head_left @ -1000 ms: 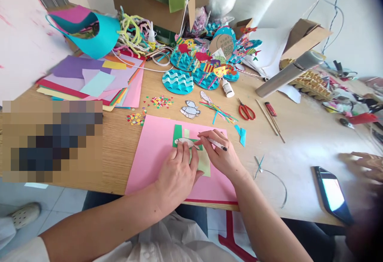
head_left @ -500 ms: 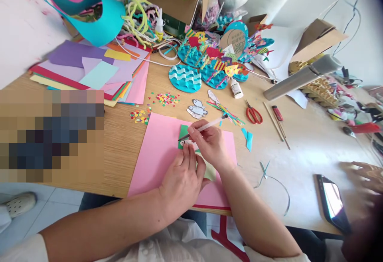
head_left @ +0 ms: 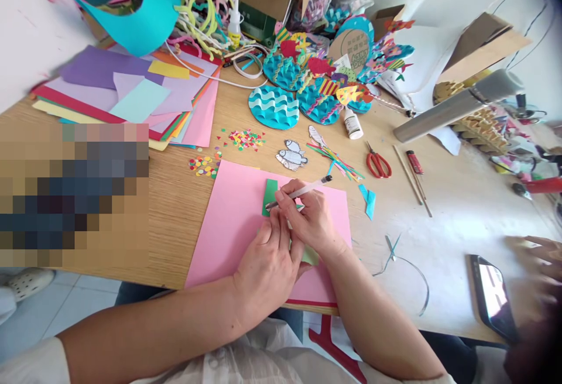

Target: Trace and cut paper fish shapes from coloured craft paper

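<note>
My right hand (head_left: 312, 220) is closed around a pen (head_left: 302, 190), whose tip touches down beside my left fingertips at a green paper piece (head_left: 269, 192). Flat over the same spot lies my left hand (head_left: 270, 258), its outstretched fingers pressing the paper down. A fish cutout on the green piece is almost wholly covered by my hands. Under my left hand's right edge, a pale green paper (head_left: 310, 254) shows. All this rests on a large pink sheet (head_left: 219, 229). Further back lie several white fish cutouts (head_left: 291, 154).
Confetti (head_left: 246, 139), paper strips (head_left: 338, 161), red-handled scissors (head_left: 378, 164) and a white bottle (head_left: 352, 123) lie beyond the sheet. Blue wave crafts (head_left: 273, 107) stand behind. Coloured paper (head_left: 109, 74) is stacked left. A phone (head_left: 492, 296) and another person's hand (head_left: 542, 258) are at right.
The pen tip has moved slightly right and down along the green paper. My right hand has come closer to my left fingers, covering more of the fish cutout. The view has shifted slightly.
</note>
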Tool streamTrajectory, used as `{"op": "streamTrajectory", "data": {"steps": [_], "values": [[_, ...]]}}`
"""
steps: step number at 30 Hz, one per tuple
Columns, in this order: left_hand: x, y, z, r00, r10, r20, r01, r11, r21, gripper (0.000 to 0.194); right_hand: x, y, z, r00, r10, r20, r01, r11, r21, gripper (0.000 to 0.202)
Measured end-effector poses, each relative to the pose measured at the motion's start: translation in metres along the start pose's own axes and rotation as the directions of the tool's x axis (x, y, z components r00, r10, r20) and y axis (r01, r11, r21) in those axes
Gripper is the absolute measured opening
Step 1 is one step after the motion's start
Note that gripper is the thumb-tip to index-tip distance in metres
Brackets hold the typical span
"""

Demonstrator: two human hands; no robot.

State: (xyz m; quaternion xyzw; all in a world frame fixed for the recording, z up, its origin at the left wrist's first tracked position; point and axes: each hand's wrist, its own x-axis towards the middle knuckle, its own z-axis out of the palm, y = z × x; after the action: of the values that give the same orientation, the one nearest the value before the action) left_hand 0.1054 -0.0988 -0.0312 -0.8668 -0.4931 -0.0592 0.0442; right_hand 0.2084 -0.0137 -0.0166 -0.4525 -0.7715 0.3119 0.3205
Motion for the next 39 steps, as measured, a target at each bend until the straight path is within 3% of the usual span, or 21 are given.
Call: {"op": "streamTrajectory", "data": {"steps": [24, 39], "values": [[-0.0026, 0.0016, 0.001, 1.0, -0.01, 0.0, 0.01, 1.0, -0.023, 0.068, 0.0, -0.0016, -0.0017, 0.998, -0.046, 0.052, 0.049, 0.997, -0.057, 0.021], [-0.0027, -0.0021, 0.002, 0.998, -0.005, -0.069, 0.0, 0.997, -0.084, 0.058, 0.001, 0.0001, -0.0038, 0.994, -0.081, 0.071, 0.085, 0.995, -0.047, 0.022]]}}
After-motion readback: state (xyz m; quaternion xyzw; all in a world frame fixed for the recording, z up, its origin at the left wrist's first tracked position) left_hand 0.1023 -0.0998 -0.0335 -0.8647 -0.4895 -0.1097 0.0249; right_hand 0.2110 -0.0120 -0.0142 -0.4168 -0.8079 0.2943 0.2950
